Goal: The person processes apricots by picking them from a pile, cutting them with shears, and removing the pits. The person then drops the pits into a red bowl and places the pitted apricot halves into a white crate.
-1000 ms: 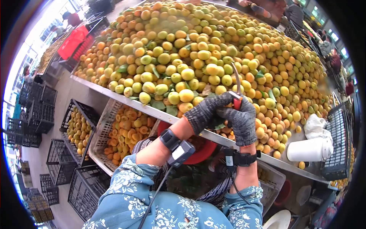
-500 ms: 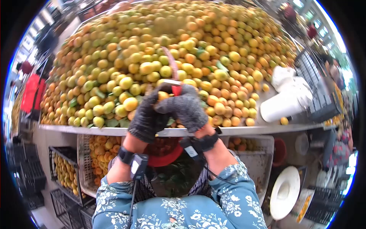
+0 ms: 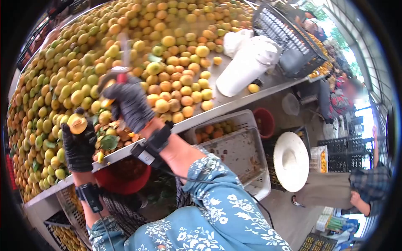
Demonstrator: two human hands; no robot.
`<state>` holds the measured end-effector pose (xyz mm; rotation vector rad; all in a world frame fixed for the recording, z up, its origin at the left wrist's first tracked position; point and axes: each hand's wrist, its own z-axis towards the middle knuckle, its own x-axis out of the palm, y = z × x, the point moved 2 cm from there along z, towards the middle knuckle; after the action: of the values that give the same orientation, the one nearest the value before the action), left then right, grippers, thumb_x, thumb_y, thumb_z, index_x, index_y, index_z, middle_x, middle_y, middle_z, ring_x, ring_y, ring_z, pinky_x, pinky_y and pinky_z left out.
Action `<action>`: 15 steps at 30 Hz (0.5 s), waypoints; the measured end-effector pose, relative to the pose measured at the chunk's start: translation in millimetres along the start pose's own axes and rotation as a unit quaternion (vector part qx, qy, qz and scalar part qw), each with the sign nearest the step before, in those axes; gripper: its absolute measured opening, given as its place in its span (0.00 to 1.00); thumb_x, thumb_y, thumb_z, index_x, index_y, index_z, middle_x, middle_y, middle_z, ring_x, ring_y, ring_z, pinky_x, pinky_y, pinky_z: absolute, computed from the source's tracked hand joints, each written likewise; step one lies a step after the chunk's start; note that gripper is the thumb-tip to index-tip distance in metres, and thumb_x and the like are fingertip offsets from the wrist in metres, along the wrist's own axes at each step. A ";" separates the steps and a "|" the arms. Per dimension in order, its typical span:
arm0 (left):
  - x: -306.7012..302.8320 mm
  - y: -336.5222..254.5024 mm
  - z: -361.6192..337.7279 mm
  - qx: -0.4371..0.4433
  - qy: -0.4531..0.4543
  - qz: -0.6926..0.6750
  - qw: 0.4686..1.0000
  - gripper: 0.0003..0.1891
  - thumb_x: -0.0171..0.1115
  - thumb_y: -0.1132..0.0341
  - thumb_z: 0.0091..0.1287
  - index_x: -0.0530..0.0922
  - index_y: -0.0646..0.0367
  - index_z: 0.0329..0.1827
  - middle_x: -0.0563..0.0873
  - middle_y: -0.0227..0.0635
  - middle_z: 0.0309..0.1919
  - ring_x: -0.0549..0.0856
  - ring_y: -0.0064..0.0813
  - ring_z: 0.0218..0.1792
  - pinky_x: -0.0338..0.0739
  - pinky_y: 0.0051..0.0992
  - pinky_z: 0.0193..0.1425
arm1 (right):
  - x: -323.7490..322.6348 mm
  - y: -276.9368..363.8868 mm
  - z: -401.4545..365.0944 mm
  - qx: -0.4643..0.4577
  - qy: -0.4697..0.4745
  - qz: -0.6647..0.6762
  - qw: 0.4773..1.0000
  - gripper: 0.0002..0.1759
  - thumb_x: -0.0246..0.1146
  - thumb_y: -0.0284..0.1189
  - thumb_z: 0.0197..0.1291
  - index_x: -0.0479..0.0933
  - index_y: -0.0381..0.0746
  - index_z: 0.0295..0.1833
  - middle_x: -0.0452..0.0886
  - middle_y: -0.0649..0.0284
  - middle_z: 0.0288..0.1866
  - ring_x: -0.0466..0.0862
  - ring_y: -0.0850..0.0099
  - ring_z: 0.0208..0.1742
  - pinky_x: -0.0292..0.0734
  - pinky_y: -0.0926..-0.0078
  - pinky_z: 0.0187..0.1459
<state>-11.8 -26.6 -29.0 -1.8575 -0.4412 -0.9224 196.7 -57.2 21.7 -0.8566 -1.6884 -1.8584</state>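
My left hand (image 3: 79, 144), in a dark knit glove, holds a halved apricot (image 3: 77, 124) at its fingertips, cut face up. It is over the front edge of the metal table (image 3: 200, 112). My right hand (image 3: 133, 103), gloved too, is closed round the red handle of a knife (image 3: 121, 78), blade pointing away over the heap and blurred. A yellow-orange piece of apricot (image 3: 107, 101) shows by the fingers of that hand. Whole apricots (image 3: 77, 97) are heaped about both hands, and cut pieces (image 3: 119, 133) lie between them with a green leaf (image 3: 109, 142).
A white container (image 3: 247, 65) lies on the table at right, beside a black crate (image 3: 289, 42). Below the edge are a red tub (image 3: 125, 178) and pale plastic crates (image 3: 234, 154). A white hat (image 3: 291, 161) is further right. Another person (image 3: 356, 188) stands at far right.
My hands were together round an apricot and the knife; now they are apart, the left holding a half. The view has turned right, bringing the container and hat nearer the middle.
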 end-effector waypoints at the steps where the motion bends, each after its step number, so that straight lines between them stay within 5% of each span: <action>1: -9.1 0.1 2.6 -0.011 -0.002 0.032 0.999 0.30 0.55 0.38 0.66 0.75 0.55 0.57 0.86 0.39 0.40 0.82 0.30 0.29 0.79 0.26 0.36 | 9.4 -5.0 -2.0 -0.013 -0.002 -0.007 1.000 0.11 0.67 0.24 0.41 0.77 0.42 0.34 0.75 0.73 0.25 0.74 0.81 0.23 0.70 0.81 0.24; 3: -42.4 -1.7 17.1 -0.038 0.002 0.088 0.995 0.29 0.56 0.41 0.67 0.76 0.58 0.57 0.85 0.41 0.43 0.84 0.31 0.42 0.81 0.29 0.45 | 17.5 -20.1 -1.0 -0.008 0.040 -0.109 0.993 0.11 0.68 0.23 0.39 0.76 0.43 0.31 0.74 0.75 0.25 0.72 0.82 0.24 0.69 0.82 0.25; 4: -15.2 5.2 8.7 -0.004 -0.100 0.055 0.993 0.26 0.54 0.42 0.69 0.77 0.57 0.55 0.85 0.40 0.44 0.84 0.31 0.44 0.81 0.31 0.47 | 24.9 -26.3 -3.4 -0.114 0.038 -0.189 0.975 0.09 0.67 0.24 0.42 0.74 0.41 0.30 0.73 0.73 0.23 0.72 0.82 0.25 0.70 0.80 0.26; 5: -9.9 9.3 12.0 -0.001 -0.074 0.046 0.996 0.25 0.54 0.44 0.70 0.77 0.56 0.56 0.85 0.39 0.47 0.84 0.32 0.45 0.80 0.32 0.50 | 33.6 -29.9 -3.4 -0.165 0.042 -0.286 0.943 0.09 0.67 0.25 0.43 0.74 0.39 0.31 0.73 0.70 0.22 0.72 0.82 0.26 0.72 0.78 0.29; 6: -12.0 12.0 14.3 0.004 -0.049 0.036 0.998 0.24 0.53 0.45 0.71 0.76 0.56 0.57 0.85 0.38 0.49 0.84 0.32 0.47 0.79 0.33 0.53 | 34.4 -38.5 -3.3 -0.145 0.044 -0.315 0.937 0.09 0.66 0.25 0.42 0.74 0.38 0.32 0.75 0.63 0.23 0.76 0.76 0.27 0.74 0.74 0.32; 7: -87.5 3.0 35.4 0.041 0.041 0.131 0.990 0.26 0.52 0.46 0.71 0.73 0.56 0.63 0.81 0.38 0.56 0.81 0.35 0.55 0.74 0.36 0.62 | 38.3 -25.1 -13.8 -0.225 0.080 -0.426 0.873 0.08 0.63 0.24 0.43 0.75 0.38 0.32 0.78 0.58 0.25 0.81 0.63 0.30 0.75 0.67 0.35; 8: -60.8 6.7 27.9 -0.013 0.116 0.003 0.993 0.26 0.52 0.50 0.72 0.69 0.58 0.66 0.78 0.39 0.59 0.78 0.37 0.59 0.68 0.39 0.68 | 37.1 -35.7 -10.8 -0.235 0.069 -0.521 0.818 0.06 0.60 0.23 0.43 0.76 0.38 0.32 0.79 0.55 0.27 0.81 0.54 0.33 0.75 0.61 0.36; 10: -120.0 4.7 49.3 0.020 0.050 -0.011 0.999 0.24 0.51 0.55 0.72 0.68 0.59 0.66 0.77 0.40 0.61 0.75 0.38 0.62 0.65 0.41 0.70 | 38.7 -43.2 -13.4 -0.239 0.120 -0.492 0.828 0.06 0.58 0.24 0.44 0.76 0.39 0.31 0.78 0.54 0.27 0.80 0.53 0.33 0.75 0.59 0.36; 12: -145.3 4.9 52.5 0.013 0.067 -0.014 0.998 0.24 0.51 0.59 0.71 0.67 0.59 0.68 0.75 0.40 0.63 0.75 0.38 0.63 0.64 0.40 0.71 | 43.4 -42.9 -16.0 -0.235 0.150 -0.598 0.751 0.06 0.59 0.26 0.44 0.77 0.40 0.31 0.78 0.53 0.27 0.80 0.53 0.34 0.76 0.58 0.37; 15: -147.7 4.5 55.7 -0.008 0.059 -0.005 0.998 0.27 0.54 0.60 0.70 0.64 0.59 0.70 0.75 0.40 0.63 0.74 0.37 0.63 0.66 0.39 0.70 | 42.7 -39.8 -14.8 -0.210 0.154 -0.563 0.784 0.08 0.60 0.29 0.43 0.77 0.39 0.32 0.79 0.54 0.28 0.81 0.52 0.34 0.76 0.58 0.37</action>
<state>-81.9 34.5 -156.7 -1.8054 -0.3717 -1.0382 137.0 -64.6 24.7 0.5491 -1.6907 -2.9800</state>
